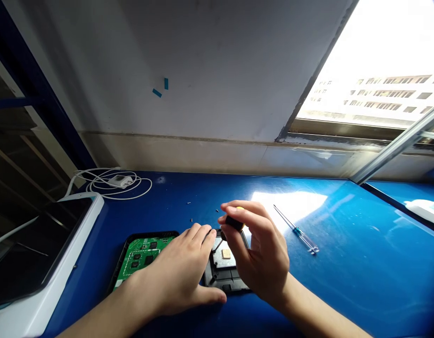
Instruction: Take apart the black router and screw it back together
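Observation:
My right hand [261, 249] is closed around the black and yellow handle of a screwdriver [234, 222]. Its thin shaft slants down towards a metal plate [220, 259] that bears a small tan square pad. This plate sits in a black plastic casing [225, 281], partly covered by both hands. My left hand [181, 267] lies over the casing's left edge, fingers stretched forward and thumb out to the side. Left of it, a green circuit board [141, 253] rests in another black shell, partly hidden under my left wrist. Whether the screwdriver's tip touches a screw cannot be made out.
Several tiny screws [191, 219] lie beyond the casing. On the right is a second screwdriver [301, 237] with a clear handle. A white device with a dark screen [37, 253] stands at left, near a coiled white cable and adapter [120, 181]. A wall backs the blue table [361, 272].

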A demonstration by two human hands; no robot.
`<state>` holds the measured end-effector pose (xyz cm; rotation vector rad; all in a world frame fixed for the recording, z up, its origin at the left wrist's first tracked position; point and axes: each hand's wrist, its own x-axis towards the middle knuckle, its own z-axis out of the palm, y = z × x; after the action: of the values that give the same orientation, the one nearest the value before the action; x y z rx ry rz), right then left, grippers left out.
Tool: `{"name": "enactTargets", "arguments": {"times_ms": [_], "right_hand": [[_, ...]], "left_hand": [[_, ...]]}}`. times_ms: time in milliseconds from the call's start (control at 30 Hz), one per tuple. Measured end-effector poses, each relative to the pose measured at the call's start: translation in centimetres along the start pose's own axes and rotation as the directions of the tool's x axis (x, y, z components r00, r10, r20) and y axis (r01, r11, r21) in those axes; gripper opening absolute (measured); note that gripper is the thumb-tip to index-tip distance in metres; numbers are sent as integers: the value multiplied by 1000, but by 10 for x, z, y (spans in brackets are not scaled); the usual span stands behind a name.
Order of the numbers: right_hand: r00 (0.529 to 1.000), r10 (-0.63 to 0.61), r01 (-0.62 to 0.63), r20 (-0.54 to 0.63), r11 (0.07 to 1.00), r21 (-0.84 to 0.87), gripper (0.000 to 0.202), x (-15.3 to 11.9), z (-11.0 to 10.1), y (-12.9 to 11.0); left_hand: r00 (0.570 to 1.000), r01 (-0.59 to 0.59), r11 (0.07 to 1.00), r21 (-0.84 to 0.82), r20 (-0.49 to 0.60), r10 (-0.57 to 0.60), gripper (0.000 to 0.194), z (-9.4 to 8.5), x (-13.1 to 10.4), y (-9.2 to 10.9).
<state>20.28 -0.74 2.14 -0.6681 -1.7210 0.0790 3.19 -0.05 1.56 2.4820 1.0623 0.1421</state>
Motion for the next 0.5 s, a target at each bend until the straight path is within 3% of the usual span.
{"name": "enactTargets", "arguments": {"times_ms": [200,367,500], "right_hand": [[995,57,-66,78,991,114,54,-7,-2,7],[1000,-23,23,15,1000,-13,38,0,-4,3],[998,-49,51,45,998,-36,41,4,-5,5]], "left_hand": [[1000,29,1000,-1,0,-29,81,3,0,-2],[998,55,997,-46,-8,-55,82,5,-2,-5],[999,45,997,-60,-12,-46,88,6,-1,-6]]}}
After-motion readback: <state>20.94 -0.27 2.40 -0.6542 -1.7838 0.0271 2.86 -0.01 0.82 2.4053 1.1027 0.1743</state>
